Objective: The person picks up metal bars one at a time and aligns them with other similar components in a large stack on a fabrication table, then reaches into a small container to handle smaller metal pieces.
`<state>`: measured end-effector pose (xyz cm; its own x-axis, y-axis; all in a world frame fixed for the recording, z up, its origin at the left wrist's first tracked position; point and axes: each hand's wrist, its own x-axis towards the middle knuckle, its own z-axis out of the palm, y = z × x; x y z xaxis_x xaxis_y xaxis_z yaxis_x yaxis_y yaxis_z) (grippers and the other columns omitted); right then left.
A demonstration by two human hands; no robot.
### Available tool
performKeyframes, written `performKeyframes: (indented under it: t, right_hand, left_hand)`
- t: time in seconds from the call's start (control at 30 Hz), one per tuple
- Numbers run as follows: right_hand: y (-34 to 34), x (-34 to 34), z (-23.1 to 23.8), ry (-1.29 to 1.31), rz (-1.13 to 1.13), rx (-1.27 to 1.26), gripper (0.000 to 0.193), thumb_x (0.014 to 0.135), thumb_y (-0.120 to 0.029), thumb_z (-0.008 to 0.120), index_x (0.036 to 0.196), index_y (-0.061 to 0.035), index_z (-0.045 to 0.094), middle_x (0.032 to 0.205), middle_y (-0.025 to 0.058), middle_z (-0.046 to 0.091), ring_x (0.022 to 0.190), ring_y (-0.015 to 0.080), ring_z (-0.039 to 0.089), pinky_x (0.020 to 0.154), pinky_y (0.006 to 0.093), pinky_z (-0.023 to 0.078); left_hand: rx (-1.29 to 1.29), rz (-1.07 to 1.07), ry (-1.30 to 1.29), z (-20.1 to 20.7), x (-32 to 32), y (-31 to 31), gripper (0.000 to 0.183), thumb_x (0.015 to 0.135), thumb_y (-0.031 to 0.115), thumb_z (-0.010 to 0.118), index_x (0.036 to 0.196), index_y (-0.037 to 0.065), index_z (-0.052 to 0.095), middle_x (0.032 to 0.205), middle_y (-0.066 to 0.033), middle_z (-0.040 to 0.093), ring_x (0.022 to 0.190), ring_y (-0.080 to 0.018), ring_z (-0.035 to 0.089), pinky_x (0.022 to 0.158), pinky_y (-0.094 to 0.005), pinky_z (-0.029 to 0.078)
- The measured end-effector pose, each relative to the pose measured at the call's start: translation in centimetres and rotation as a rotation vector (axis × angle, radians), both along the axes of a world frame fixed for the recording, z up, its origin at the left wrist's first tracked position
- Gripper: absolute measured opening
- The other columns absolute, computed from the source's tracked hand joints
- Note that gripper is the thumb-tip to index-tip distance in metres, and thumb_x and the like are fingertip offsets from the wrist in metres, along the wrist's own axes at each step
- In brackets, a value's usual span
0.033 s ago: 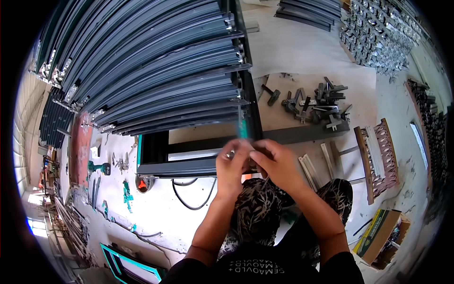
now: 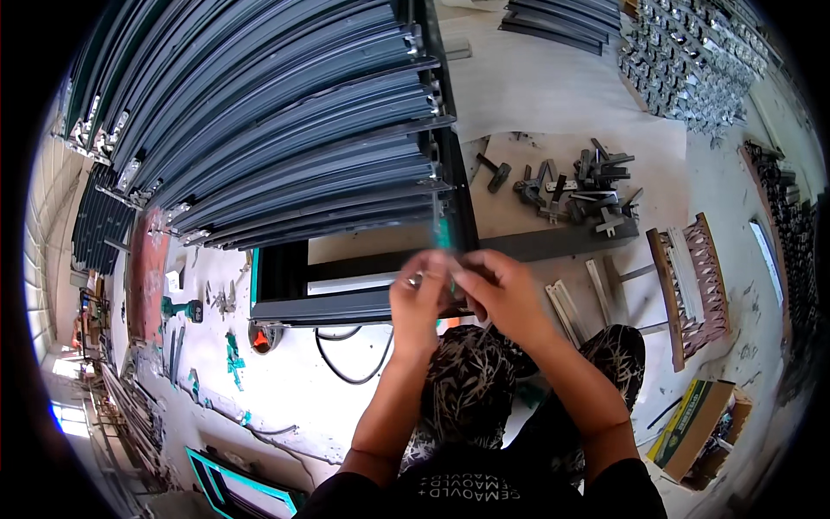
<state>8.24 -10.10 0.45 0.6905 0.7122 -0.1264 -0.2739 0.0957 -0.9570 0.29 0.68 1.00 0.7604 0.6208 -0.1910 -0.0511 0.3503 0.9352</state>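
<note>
Near the middle of the head view, my left hand (image 2: 417, 298) and my right hand (image 2: 504, 294) meet with fingertips bent in. Both are closed over something small that blur and the fingers hide. A bit of shiny metal (image 2: 415, 279) shows among my left fingers. Just above the fingertips is a blurred slim strip with a green part (image 2: 443, 232); whether it is held I cannot tell. My hands are over the near corner of a dark frame (image 2: 346, 309), above my knees. Long dark grey metal profiles (image 2: 320, 156) lie stacked on the frame's far side.
Dark metal clamps or brackets (image 2: 596, 186) lie heaped on brown sheet at right, with a hammer-like tool (image 2: 497, 176). A cardboard box (image 2: 705, 432) stands lower right. A green power drill (image 2: 184, 310) lies left, and a black cable (image 2: 350, 379) loops below the frame.
Both hands have shifted very slightly left, and the fingertips have drawn a little apart. Everything else stays in place.
</note>
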Motion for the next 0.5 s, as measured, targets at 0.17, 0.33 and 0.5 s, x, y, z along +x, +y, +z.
performKeyframes:
  t: [0.17, 0.33, 0.5]
  right_hand:
    - [2.0, 1.5, -0.8, 0.359, -0.075, 0.176, 0.026, 0.09, -0.021, 0.06, 0.098, 0.0032, 0.057, 0.071, 0.0049, 0.06, 0.054, 0.0082, 0.051, 0.047, 0.0218, 0.041]
    - [2.3, 0.8, -1.3, 0.542, -0.047, 0.256, 0.025, 0.09, -0.025, 0.061, 0.093, -0.0006, 0.056, 0.074, 0.0029, 0.058, 0.059, 0.0074, 0.049, 0.05, 0.0202, 0.038]
    - [2.2, 0.1, -1.9, 0.666, -0.047, 0.393, 0.021, 0.092, -0.025, 0.059, 0.091, -0.0043, 0.056, 0.075, 0.0019, 0.056, 0.06, 0.0065, 0.047, 0.051, 0.0194, 0.036]
  left_hand:
    - [0.506, 0.252, 0.042, -0.1, 1.5, 2.2, 0.02, 0.089, 0.018, 0.063, 0.1, 0.001, 0.062, 0.069, 0.0052, 0.049, 0.06, -0.0022, 0.041, 0.051, -0.0166, 0.03]
    - [0.549, 0.153, 0.042, 0.3, 1.8, 1.9, 0.019, 0.09, 0.015, 0.062, 0.099, -0.001, 0.062, 0.084, -0.0018, 0.062, 0.072, -0.0056, 0.054, 0.065, -0.0196, 0.044]
    - [0.493, 0.146, -0.001, -0.4, 2.1, 1.8, 0.017, 0.09, 0.015, 0.062, 0.097, -0.001, 0.063, 0.082, -0.0018, 0.063, 0.073, -0.0055, 0.055, 0.065, -0.0194, 0.045]
